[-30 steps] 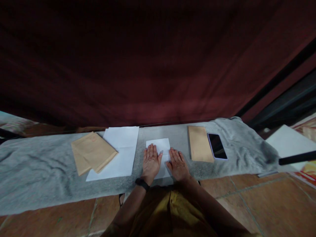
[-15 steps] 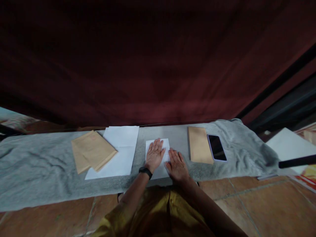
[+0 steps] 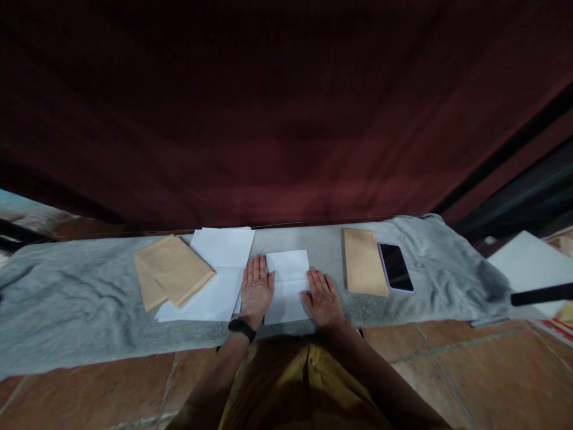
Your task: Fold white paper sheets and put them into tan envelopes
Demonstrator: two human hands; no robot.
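A folded sheet of white paper (image 3: 287,292) lies flat in front of me, with a crease across its middle. My left hand (image 3: 256,288) is flat at its left edge, fingers stretched out, with a dark band on the wrist. Along the right edge rests my right hand (image 3: 324,297), fingers extended and the thumb over the paper. Neither hand grips anything. Larger white sheets (image 3: 226,292) lie to the left, partly under brown envelopes (image 3: 172,269).
A grey cloth (image 3: 80,304) covers the long surface. To the right are a stack of brown envelopes (image 3: 364,263) and a phone (image 3: 396,267). A dark red curtain (image 3: 286,137) hangs behind. Tiled floor (image 3: 430,352) shows below the front edge.
My left hand has slid left off the top of the folded paper to its left edge, uncovering the crease. The right hand has stayed near the right edge.
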